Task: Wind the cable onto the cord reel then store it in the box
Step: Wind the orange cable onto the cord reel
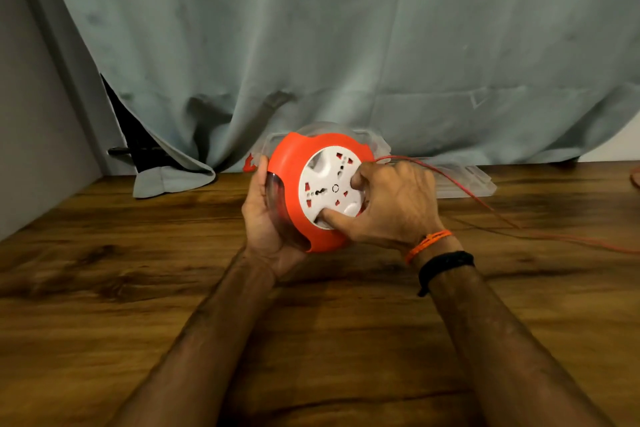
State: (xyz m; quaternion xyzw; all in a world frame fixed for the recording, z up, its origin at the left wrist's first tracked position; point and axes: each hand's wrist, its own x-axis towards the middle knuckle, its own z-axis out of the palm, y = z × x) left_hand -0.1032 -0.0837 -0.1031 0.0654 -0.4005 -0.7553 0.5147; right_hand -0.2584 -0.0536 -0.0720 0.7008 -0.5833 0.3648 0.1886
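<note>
Here we go, I'm looking down at the cord reel, orange shell with a white socket face, held up just above the wooden surface at about twelve o'clock from me, its face tilted toward the camera. My left hand cups the reel's side at nine o'clock, fingers curled round the clear rim behind, and I reckon that is there to keep the housing from spinning. My right hand is on the white face: thumb pushed into a recess at about six o'clock of the dial, another fingertip hooked into one at three o'clock, fingers bent. That grip looks made for cranking the hub round, so I judge the winding is under way and far from done.

The cable, thin and red, leaves the reel near two o'clock, passes behind my right hand and trails off across the surface toward three o'clock, out of view. Plenty of slack left to draw in, I'd say.

The box, clear plastic, sits directly behind the reel against the grey-green curtain, near enough for the later drop-in; I can't tell whether its lid is on
</note>
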